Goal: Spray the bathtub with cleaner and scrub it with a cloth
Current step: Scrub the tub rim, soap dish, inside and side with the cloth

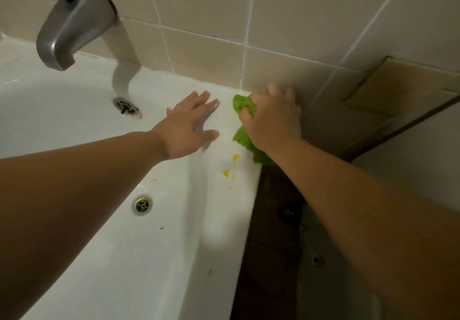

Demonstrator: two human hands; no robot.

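Scrub step, I judge; no spray bottle in view. Bathtub [104, 257] fills the frame, spout [67, 25] as landmark. Below and right of the spout, left hand [189, 125] lies flat, fingers spread, on the rim. Further right, at the wall corner, right hand [271, 120] clutches the green cloth [242, 105]. Next: I'd wipe toward the yellow spots [230, 167] below it.

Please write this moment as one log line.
phase: scrubbing | right hand: grips green cloth on tub rim corner | left hand: flat on rim

Both forearms bare, no sleeves; left hand [189, 123], right hand [271, 118] ungloved.
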